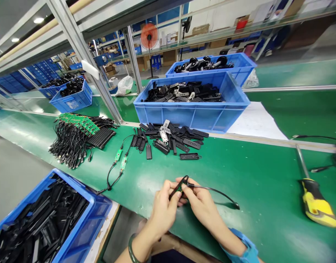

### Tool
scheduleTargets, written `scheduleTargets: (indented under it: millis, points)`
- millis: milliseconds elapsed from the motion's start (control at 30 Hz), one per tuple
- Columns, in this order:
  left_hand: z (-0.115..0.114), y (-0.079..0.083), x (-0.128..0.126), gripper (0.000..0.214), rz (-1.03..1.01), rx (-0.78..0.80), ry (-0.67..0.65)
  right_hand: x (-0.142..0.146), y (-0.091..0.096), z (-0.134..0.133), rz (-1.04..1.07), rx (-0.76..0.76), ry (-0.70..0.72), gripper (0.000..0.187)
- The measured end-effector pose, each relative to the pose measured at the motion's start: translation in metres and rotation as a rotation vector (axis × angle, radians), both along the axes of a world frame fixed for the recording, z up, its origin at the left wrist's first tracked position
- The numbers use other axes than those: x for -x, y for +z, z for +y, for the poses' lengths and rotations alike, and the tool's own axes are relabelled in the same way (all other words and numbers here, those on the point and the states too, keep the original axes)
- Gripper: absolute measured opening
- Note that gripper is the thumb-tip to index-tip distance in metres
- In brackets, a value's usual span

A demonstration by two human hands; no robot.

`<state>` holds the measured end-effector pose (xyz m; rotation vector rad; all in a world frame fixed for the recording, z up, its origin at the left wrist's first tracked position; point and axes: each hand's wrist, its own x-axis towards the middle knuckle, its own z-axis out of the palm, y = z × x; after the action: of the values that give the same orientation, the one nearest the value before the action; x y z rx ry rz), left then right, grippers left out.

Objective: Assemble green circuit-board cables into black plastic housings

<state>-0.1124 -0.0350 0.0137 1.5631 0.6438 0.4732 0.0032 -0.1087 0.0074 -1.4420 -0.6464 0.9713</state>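
Note:
Both my hands meet over the green bench top, around a small black plastic housing (186, 178) that is tilted upward. My left hand (165, 204) grips its lower left side with thumb and fingers. My right hand (201, 201) pinches a green circuit board (180, 189) against the housing, the thumb over the board. From the right end a black cable (221, 191) runs out and curves down to the bench. Fingers hide most of the board. Just ahead lies a single black housing (189, 156), near a pile of black covers (176, 137).
A blue bin (181, 113) of black parts stands behind the pile. Bundled cables with green boards (79, 123) lie at left, near two cabled boards (123, 163). A blue crate (95, 219) sits lower left. A yellow-black screwdriver (316, 202) lies at right.

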Motion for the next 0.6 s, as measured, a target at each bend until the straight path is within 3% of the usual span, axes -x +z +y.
scheduleTargets:
  millis: [167,200,300,367,467,600]
  points:
    - [0.04,0.011,0.012,0.021,0.258,-0.233,-0.025,-0.007,0.013,-0.026,-0.229,0.129,0.403,0.037]
    - [0.046,0.014,0.014,0.024,0.3,-0.263,-0.069,-0.008,0.014,-0.031,-0.357,0.092,0.386,0.034]
    - [0.053,0.016,0.013,0.019,0.38,-0.375,-0.223,-0.015,0.01,-0.036,-0.879,-0.064,0.16,0.022]
    - [0.054,0.015,0.009,0.019,0.426,-0.501,-0.267,-0.024,0.001,-0.034,-1.092,-0.06,0.138,0.021]
    - [0.052,0.01,0.003,0.024,0.477,-0.595,-0.266,-0.037,-0.012,-0.028,-1.066,-0.007,0.242,0.021]
    - [0.054,0.005,0.0,0.023,0.487,-0.568,-0.249,-0.047,-0.013,-0.023,-0.931,0.02,0.309,0.017]
